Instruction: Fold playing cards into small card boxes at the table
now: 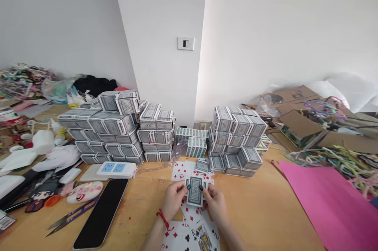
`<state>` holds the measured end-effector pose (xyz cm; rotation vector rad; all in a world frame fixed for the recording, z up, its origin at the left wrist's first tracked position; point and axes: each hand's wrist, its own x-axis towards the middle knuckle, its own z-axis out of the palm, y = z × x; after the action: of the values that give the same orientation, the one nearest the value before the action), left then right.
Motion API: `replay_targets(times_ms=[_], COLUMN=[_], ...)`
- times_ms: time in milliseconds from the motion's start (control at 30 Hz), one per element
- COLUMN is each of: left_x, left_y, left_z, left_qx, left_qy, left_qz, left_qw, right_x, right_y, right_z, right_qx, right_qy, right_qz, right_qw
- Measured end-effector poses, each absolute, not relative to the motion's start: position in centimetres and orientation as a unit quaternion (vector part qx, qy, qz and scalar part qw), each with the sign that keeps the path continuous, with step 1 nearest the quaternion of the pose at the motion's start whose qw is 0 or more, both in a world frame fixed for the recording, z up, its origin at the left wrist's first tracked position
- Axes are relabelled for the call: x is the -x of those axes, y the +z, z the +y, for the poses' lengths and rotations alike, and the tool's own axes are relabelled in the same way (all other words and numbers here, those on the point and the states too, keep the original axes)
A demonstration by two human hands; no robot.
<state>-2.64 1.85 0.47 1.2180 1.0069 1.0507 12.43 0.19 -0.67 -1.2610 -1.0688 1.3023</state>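
My left hand (174, 199) and my right hand (215, 203) both grip a small stack of playing cards (195, 190), backs up, held just above the wooden table (256, 207). A red string circles my left wrist. Loose face-up cards (191, 231) lie spread under and in front of my hands. More cards (180, 170) lie just beyond the held stack. Stacks of boxed card decks (118, 132) rise to the left, and another stack of decks (236, 140) stands to the right behind my hands.
A black phone (102, 213), purple scissors (73, 215) and a white power strip (117, 169) lie at left among clutter. A pink paper sheet (327, 203) covers the right. Cardboard boxes (298, 123) and coloured cords (339, 160) sit far right. A wall corner stands behind.
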Motion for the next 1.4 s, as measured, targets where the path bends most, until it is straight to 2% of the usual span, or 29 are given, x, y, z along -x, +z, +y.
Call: replay_targets(times_ms=[233, 433, 633, 767, 867, 967, 1100, 1200, 1400], left_x=[2.4, 2.5, 2.3, 2.0, 1.8, 1.6, 1.2, 1.1, 0.9], left_y=[0.9, 2.1, 2.1, 1.9, 1.8, 1.8, 2.2, 2.3, 1.5], left_z=[1.5, 1.2, 0.5, 0.1, 0.1, 0.1, 0.1, 0.3, 0.8], left_qx=[-0.541, -0.597, -0.696, -0.764, -0.76, -0.708, -0.604, -0.577, -0.514], left_qy=[0.454, 0.537, 0.505, 0.458, 0.445, 0.472, 0.529, 0.509, 0.517], left_qz=[0.459, 0.487, 0.459, 0.42, 0.433, 0.458, 0.49, 0.517, 0.526], left_qw=[0.538, 0.342, 0.227, 0.17, 0.191, 0.257, 0.339, 0.376, 0.438], right_x=[-12.4, -13.1, -12.9, -12.6, -12.9, -13.2, -13.3, -13.2, -12.9], right_y=[-0.4, 0.1, 0.6, 0.9, 0.7, 0.5, 0.1, 0.1, 1.0], right_z=[0.1, 0.2, -0.1, -0.2, 0.0, 0.3, 0.5, 0.4, 0.1], right_qx=[0.53, 0.538, 0.394, 0.379, 0.406, 0.419, 0.428, 0.442, 0.44], right_qy=[0.53, 0.463, 0.667, 0.668, 0.621, 0.583, 0.599, 0.605, 0.592], right_qz=[-0.43, -0.399, -0.256, -0.25, -0.269, -0.29, -0.34, -0.368, -0.379], right_qw=[0.504, 0.581, 0.578, 0.59, 0.614, 0.633, 0.585, 0.551, 0.559])
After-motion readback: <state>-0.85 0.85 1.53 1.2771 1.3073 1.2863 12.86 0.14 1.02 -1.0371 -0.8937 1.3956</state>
